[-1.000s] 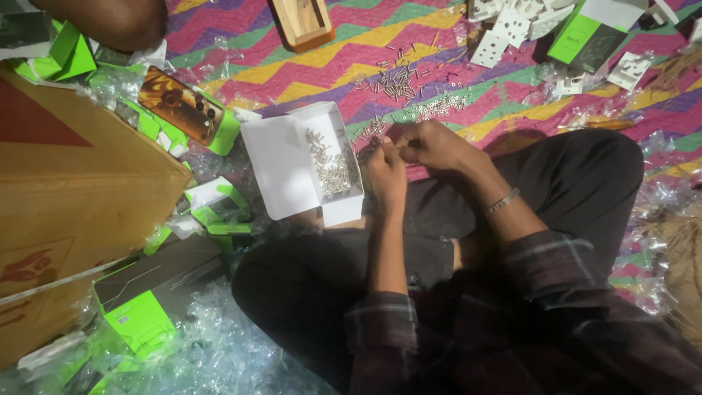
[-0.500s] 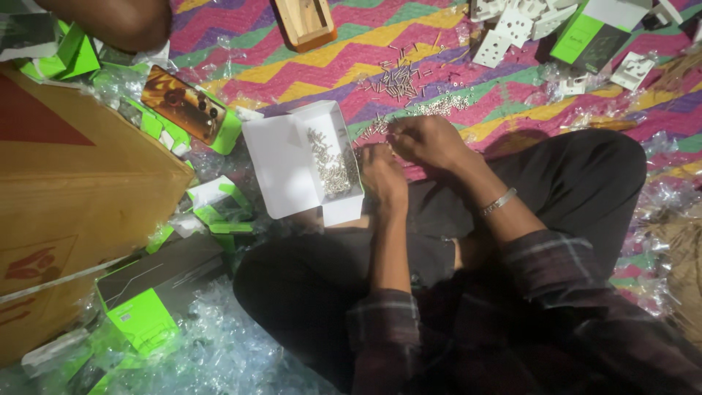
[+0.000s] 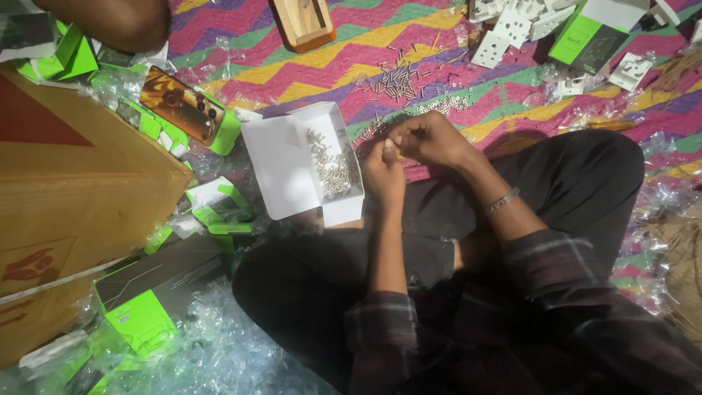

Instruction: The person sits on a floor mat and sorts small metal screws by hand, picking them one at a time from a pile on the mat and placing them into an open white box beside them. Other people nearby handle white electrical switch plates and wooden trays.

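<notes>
At frame centre the left hand (image 3: pixel 384 172) and right hand (image 3: pixel 431 139) meet, fingertips pinched together on something too small to tell. Just left sits the open white box (image 3: pixel 292 164) of screws (image 3: pixel 333 164); loose screws (image 3: pixel 398 80) lie on the zigzag mat (image 3: pixel 241 44) above.

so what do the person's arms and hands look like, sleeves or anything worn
Both forearms are bare. The sleeves are dark plaid, purple-grey with lighter check lines, pushed up to about the elbows. The right hand has a thin silvery bracelet at its wrist. The left hand shows no band, and no gloves are worn. Rings on the fingers are too small to tell.
</notes>
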A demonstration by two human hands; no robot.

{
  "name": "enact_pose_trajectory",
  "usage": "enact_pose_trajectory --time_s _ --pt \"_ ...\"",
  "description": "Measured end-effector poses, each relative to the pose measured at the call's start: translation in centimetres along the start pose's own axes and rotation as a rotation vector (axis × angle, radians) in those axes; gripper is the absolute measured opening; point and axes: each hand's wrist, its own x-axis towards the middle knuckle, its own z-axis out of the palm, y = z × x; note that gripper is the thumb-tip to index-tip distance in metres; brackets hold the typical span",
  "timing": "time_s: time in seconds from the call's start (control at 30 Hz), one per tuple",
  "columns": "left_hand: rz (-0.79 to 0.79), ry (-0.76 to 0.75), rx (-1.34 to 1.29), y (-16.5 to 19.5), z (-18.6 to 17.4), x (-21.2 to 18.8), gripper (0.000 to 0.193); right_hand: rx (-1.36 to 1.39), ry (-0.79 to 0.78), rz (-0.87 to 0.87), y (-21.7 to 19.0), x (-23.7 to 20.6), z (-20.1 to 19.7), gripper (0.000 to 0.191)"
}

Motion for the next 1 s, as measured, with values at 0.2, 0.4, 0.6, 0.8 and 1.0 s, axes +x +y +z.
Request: enact_pose_trajectory --time_s 0.2,0.4,0.6,0.8,1.0 --pt "-0.031 -0.039 -0.036 1.1 -0.2 -0.1 0.029 -0.101 0.081 -0.160 0.7 0.2 0.2 0.012" --pt "-0.078 -0.039 -0.068 1.7 -0.3 0.1 0.027 -0.065 0.117 -0.042 0.2 -0.1 0.4 0.013" --pt "0.089 0.092 0.100 0.7 0.0 -0.2 0.016 -0.398 0.099 -0.215 -1.1 -0.5 0.2 0.031" --pt "0.157 0.167 0.154 0.3 0.8 -0.2 0.009 -0.579 0.283 -0.299 -0.4 -0.7 1.0 0.014" --pt "0.142 0.154 0.123 0.1 0.7 -0.4 0.011 -0.521 0.285 -0.328 0.1 -0.4 1.1 0.022"
